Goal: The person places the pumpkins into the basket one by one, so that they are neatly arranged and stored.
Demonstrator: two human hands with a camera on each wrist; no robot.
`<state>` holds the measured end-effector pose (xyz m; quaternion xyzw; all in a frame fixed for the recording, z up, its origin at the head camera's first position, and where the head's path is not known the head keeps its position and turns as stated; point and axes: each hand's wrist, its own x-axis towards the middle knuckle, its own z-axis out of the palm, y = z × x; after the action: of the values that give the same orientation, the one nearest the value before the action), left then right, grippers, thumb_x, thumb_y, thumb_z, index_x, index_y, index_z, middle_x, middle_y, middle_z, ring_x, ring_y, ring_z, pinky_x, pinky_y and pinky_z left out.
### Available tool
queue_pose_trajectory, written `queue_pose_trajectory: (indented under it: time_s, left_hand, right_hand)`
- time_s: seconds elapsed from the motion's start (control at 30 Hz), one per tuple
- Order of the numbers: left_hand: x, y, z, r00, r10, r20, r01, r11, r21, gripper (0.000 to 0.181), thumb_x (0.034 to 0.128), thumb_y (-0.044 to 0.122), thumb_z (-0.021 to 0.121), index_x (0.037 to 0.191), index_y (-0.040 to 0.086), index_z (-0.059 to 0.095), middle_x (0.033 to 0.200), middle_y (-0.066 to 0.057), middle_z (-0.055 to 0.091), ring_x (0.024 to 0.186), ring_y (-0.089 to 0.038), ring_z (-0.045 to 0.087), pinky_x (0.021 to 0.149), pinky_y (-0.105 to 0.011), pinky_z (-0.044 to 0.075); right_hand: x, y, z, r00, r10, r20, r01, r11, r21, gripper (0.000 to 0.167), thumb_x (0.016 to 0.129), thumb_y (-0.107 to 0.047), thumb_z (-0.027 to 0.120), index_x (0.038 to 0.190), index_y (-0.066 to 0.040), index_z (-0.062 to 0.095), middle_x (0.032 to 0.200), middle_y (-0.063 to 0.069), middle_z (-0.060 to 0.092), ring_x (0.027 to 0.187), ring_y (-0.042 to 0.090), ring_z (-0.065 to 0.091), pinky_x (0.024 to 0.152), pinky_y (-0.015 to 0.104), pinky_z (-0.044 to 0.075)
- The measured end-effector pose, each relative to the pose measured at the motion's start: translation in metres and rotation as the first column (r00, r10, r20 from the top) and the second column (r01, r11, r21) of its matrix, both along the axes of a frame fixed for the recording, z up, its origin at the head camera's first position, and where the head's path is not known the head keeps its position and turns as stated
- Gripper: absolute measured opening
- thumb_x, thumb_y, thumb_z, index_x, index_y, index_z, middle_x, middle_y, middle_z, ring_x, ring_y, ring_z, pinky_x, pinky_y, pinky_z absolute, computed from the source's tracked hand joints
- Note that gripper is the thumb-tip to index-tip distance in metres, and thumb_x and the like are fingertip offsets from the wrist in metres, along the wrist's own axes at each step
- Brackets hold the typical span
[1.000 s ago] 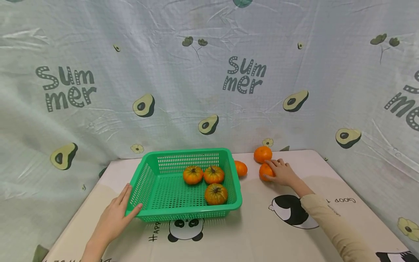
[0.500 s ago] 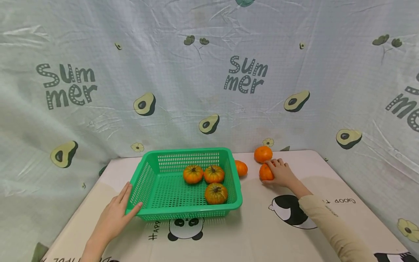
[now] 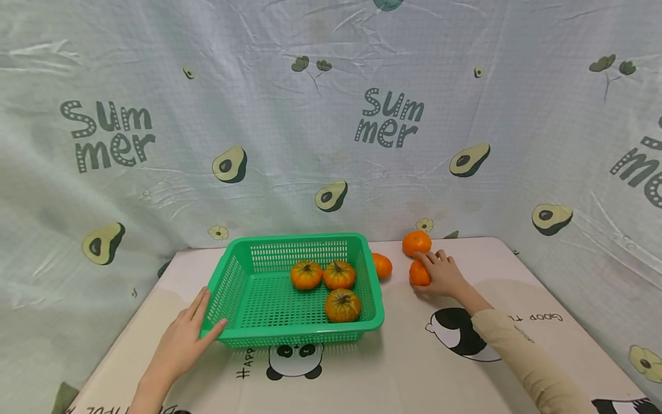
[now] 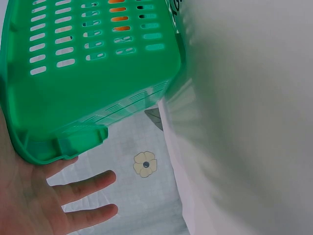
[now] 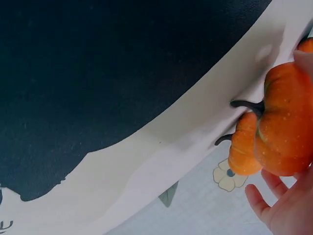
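Observation:
A green basket (image 3: pixel 289 332) stands on the table with three orange-green pumpkins (image 3: pixel 343 305) in its right part. My left hand (image 3: pixel 178 345) rests with extended fingers against the basket's left end; the left wrist view shows the palm (image 4: pixel 29 200) beside the rim. At the right, my right hand (image 3: pixel 443 276) holds an orange pumpkin (image 3: pixel 419 273) with its fingers and thumb around it, low over the table. The right wrist view shows this pumpkin (image 5: pixel 286 122) large, its dark stem pointing left, with fingers (image 5: pixel 274 196) beneath it.
Another orange pumpkin (image 3: pixel 416 243) sits just behind the held one, and one more (image 3: pixel 382 266) lies against the basket's right side. Behind the table (image 3: pixel 414 356) hangs a printed curtain (image 3: pixel 279 144), which also runs along both sides.
The right hand's fingers have shifted slightly around the pumpkin, which has turned and moved a little. The left hand and basket remain in place.

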<state>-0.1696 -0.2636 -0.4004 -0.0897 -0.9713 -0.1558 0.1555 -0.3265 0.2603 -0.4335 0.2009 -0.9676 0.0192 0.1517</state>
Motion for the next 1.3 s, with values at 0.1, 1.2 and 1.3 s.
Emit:
queue_pose_trajectory:
  time_s: [0.1,1.2,1.3]
  left_hand:
    - [0.0,0.0,0.0,1.0,0.001,0.001,-0.001,1.0,-0.004,0.074,0.0886,0.041,0.049,0.139,-0.006,0.023,0.143,-0.024,0.026,0.112,-0.047,0.042,0.086,-0.058,0.038]
    - [-0.001,0.0,-0.001,1.0,0.009,0.014,-0.009,1.0,0.006,0.073,0.0892,0.04,0.048,0.139,-0.005,0.022,0.144,-0.023,0.025,0.114,-0.046,0.041,0.087,-0.059,0.037]
    - [-0.001,0.0,-0.001,1.0,0.009,0.011,-0.009,1.0,0.001,0.073,0.0892,0.04,0.049,0.139,-0.006,0.022,0.144,-0.023,0.025,0.114,-0.046,0.041,0.087,-0.058,0.037]
  right_hand:
    - [0.0,0.001,0.0,0.999,0.016,-0.035,-0.016,1.0,-0.005,0.076,0.066,-0.048,0.07,0.129,-0.012,0.046,0.114,0.015,0.052,0.094,0.034,0.04,0.071,0.045,0.036]
    - [0.01,0.016,0.003,1.0,0.003,-0.02,-0.003,0.999,-0.032,0.065,0.067,-0.045,0.07,0.119,-0.013,0.047,0.107,0.014,0.053,0.095,0.033,0.039,0.072,0.044,0.034]
    - [0.009,0.017,0.004,1.0,0.002,-0.011,-0.002,1.0,0.008,0.068,0.066,-0.045,0.071,0.119,-0.011,0.045,0.105,0.014,0.054,0.094,0.032,0.039,0.071,0.043,0.034]
